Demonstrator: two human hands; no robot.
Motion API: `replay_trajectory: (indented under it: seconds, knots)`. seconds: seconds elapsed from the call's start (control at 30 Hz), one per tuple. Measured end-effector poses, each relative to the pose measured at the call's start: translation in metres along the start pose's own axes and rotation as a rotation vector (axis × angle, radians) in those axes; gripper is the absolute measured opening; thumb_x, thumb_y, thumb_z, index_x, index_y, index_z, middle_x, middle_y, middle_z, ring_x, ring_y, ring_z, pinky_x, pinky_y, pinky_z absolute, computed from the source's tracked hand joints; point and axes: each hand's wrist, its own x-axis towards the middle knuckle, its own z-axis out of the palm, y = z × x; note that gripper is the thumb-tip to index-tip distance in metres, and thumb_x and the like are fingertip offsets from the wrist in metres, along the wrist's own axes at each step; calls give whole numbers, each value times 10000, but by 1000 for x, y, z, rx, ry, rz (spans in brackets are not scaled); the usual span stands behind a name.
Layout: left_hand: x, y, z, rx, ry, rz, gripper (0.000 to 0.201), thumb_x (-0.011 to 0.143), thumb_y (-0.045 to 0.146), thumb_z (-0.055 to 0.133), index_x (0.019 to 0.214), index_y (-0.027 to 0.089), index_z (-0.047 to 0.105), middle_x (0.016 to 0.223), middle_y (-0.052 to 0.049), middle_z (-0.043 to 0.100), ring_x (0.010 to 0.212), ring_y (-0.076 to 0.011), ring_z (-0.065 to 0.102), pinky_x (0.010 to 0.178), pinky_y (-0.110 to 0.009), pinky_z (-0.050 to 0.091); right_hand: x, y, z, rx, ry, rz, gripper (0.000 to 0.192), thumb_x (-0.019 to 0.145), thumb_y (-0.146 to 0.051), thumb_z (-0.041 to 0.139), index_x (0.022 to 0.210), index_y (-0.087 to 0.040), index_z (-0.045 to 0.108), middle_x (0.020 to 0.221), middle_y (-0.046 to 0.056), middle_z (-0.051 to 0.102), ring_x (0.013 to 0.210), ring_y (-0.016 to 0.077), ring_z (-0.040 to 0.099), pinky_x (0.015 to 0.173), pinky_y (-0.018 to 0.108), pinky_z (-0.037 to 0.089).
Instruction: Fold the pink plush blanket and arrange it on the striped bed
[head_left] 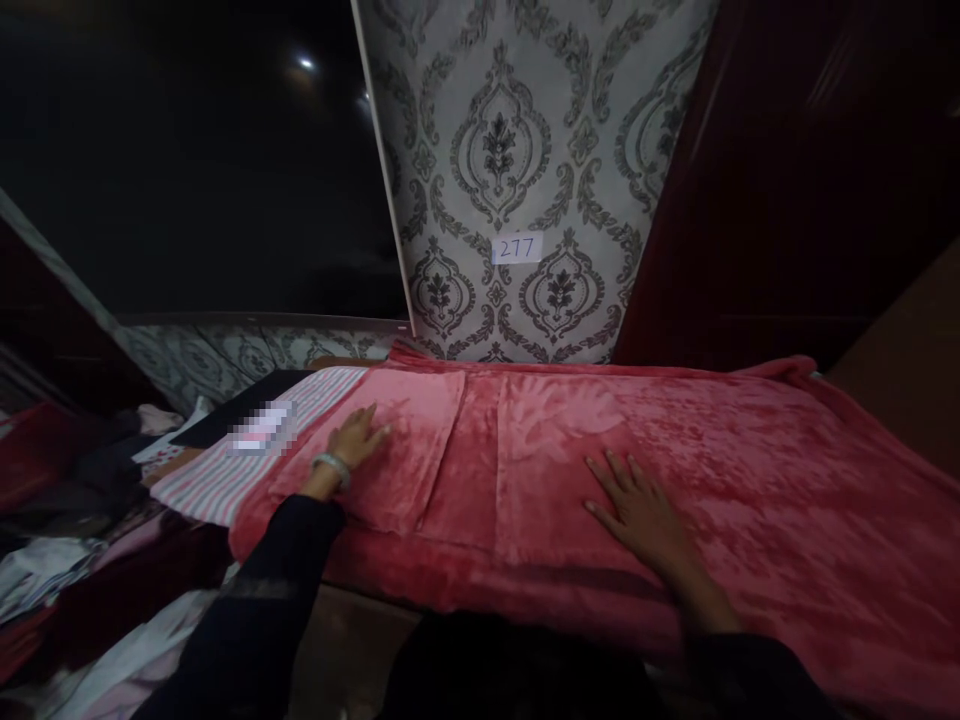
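Observation:
A red plush blanket (757, 480) covers the surface in front of me. Two flat rectangular pieces of the same pink-red plush lie on it side by side, a left piece (412, 420) and a right piece (547, 490), with a gap between them. My left hand (356, 445), a bracelet at its wrist, rests on the left piece with fingers apart. Flat and spread, my right hand (637, 505) lies on the plush at the right edge of the right piece. Neither hand grips anything. Pale marks in the pile show above both hands.
A striped cloth (217, 480) sticks out at the left, bearing a blurred-out object (259, 428). Behind stand a large dark screen (225, 180) and a patterned wall with a paper label (517, 247) reading 277. Piled clothes (135, 610) lie at lower left.

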Motion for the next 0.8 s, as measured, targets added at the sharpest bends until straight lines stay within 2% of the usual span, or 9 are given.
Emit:
replay_trajectory:
  seconds: [0.1, 0.17, 0.27, 0.37, 0.47, 0.57, 0.63, 0.73, 0.8]
  knots:
    - [-27, -9, 7, 196, -71, -27, 678, 974, 471, 440, 1582, 185, 347, 1652, -177, 305, 1540, -350, 251, 1199, -618, 280, 2, -6, -18, 8, -46, 42, 685, 977, -596, 434, 1579, -273, 391, 1643, 94, 329, 1502, 391, 264, 1170, 603, 275]
    - [-42, 1, 21, 239, -126, 49, 676, 976, 465, 437, 1595, 218, 324, 1679, -158, 233, 1556, -367, 185, 1199, -662, 230, 3, -21, -36, 29, -19, 33, 679, 990, -575, 416, 1593, -270, 359, 1646, 93, 321, 1514, 387, 235, 1172, 610, 262]
    - [-59, 19, 44, 285, -180, 118, 648, 986, 451, 420, 1597, 259, 321, 1695, -122, 193, 1563, -381, 141, 1190, -708, 182, 3, -61, -56, 78, 44, -107, 664, 1009, -530, 401, 1612, -267, 311, 1681, 81, 231, 1544, 365, 148, 1199, 595, 219]
    - [-67, 26, 57, 311, -170, 104, 624, 999, 424, 392, 1595, 252, 325, 1697, -111, 185, 1564, -384, 131, 1193, -721, 148, -5, -107, -52, 115, -68, -238, 629, 995, -488, 465, 1588, -304, 364, 1678, 62, 241, 1542, 365, 157, 1201, 610, 207]
    - [-66, 22, 53, 262, -195, 104, 635, 986, 437, 427, 1588, 253, 344, 1695, -110, 196, 1562, -385, 145, 1198, -707, 162, -16, -131, -37, 121, -116, -260, 630, 988, -444, 491, 1591, -343, 340, 1684, 37, 212, 1545, 358, 155, 1198, 628, 208]
    - [-60, 3, 37, 129, -288, 167, 649, 946, 470, 498, 1555, 264, 414, 1677, -105, 269, 1555, -355, 201, 1218, -646, 206, -22, -132, -30, 125, -98, -251, 628, 996, -438, 477, 1597, -346, 319, 1686, 34, 195, 1547, 347, 157, 1196, 623, 227]
    - [-54, -18, 23, 45, -275, 180, 607, 940, 462, 489, 1506, 243, 491, 1642, -109, 358, 1539, -309, 269, 1233, -573, 239, -22, -128, -29, 124, -92, -247, 623, 997, -443, 477, 1594, -348, 325, 1684, 31, 202, 1547, 341, 163, 1196, 619, 234]
    - [-44, -58, 2, 26, -92, 22, 567, 941, 419, 452, 1449, 186, 547, 1575, -142, 462, 1502, -277, 356, 1224, -517, 291, -21, -127, -30, 123, -73, -249, 628, 995, -441, 482, 1595, -350, 320, 1686, 28, 198, 1548, 335, 164, 1198, 613, 237]
    - [-41, -85, -10, 64, 11, -166, 575, 923, 419, 473, 1434, 168, 551, 1549, -173, 486, 1470, -332, 399, 1187, -587, 321, -21, -127, -29, 123, -65, -250, 634, 993, -434, 483, 1598, -350, 312, 1687, 32, 191, 1549, 335, 159, 1198, 615, 236]
